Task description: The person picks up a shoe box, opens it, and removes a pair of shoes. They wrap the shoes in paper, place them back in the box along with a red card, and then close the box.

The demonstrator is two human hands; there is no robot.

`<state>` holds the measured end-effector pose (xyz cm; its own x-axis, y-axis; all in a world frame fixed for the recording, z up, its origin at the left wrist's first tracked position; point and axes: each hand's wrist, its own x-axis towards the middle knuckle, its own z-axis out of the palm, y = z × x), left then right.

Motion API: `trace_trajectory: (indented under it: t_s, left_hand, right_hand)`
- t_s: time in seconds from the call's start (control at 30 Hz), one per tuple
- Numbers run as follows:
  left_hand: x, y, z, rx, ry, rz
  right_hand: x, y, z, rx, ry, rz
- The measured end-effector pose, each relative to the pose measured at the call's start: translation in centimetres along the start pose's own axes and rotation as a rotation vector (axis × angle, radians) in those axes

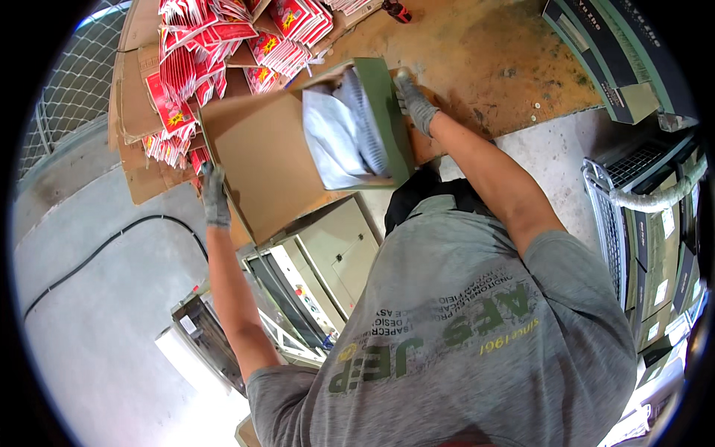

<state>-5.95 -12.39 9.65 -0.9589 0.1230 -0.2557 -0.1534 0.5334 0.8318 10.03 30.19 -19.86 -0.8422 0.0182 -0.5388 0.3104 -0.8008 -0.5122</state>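
Note:
A green cardboard box (395,123) lies open in front of me, tilted at the table's near edge. Its wide lid, brown on the inside (257,149), is folded out to the left. White tissue paper (328,138) lies inside, beside a blurred grey ribbed thing (363,119) whose kind I cannot make out. My left hand (216,197), in a grey glove, is closed on the outer edge of the lid. Against the box's right side, near its far corner, is my right hand (417,104), also gloved, gripping there; some of its fingers are hard to see.
Stacks of red-and-white printed packets (201,45) lie on cardboard at the far left of the brown table (484,82). A small dark red bottle (397,10) stands at the back. Dark green boxes (611,52) are at the far right, above a wire cart (607,216). A black cable (112,238) crosses the floor.

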Motion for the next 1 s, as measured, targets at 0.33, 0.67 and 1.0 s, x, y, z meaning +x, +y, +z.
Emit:
trace_trajectory:
  t_s: [0.33, 0.67, 1.0]
  left_hand:
    - [-2.0, -24.3, -2.2, -0.047, 0.498, 0.044]
    - [-1.2, -11.9, 30.0, 0.865, -0.213, 0.351]
    - [-1.7, -24.7, 13.2, -0.315, 0.396, -0.305]
  right_hand:
    - [-3.6, 5.4, -0.1, -1.225, 0.126, -0.300]
    - [0.6, 5.7, -4.3, -1.471, 0.150, -0.478]
    - [-3.2, 8.6, -8.1, -1.927, 0.206, -0.708]
